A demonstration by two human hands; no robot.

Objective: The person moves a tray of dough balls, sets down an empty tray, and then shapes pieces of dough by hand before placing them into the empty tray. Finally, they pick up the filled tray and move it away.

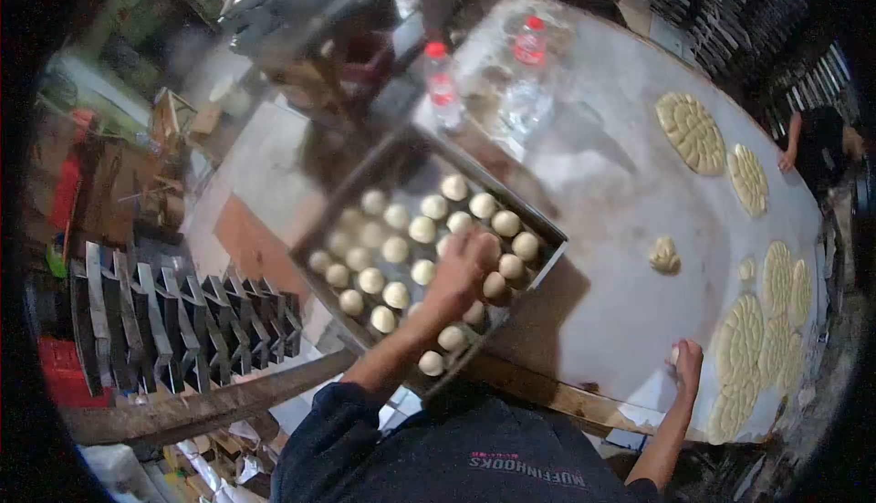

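Rows of round, pale dough balls [422, 229] fill much of a dark metal baking tray [538, 220] in front of me. My left hand [467, 270] reaches down into this tray, its fingers curled over a dough ball near the right side; the fingers mostly hide that ball. Off to the right, my right hand [691, 366] is low over the table's near edge, closed on a small whitish piece of dough [674, 355]. A lone lump of dough [664, 255] sits on the floured table [620, 293] beyond it.
Patterned slabs of divided dough [741, 339] lie along the table's right side. Two red-capped bottles [440, 88] stand behind the tray, beside a crumpled clear plastic bag [526, 106]. Stacked metal trays [182, 320] are at the left. Another person [817, 142] is at the right edge.
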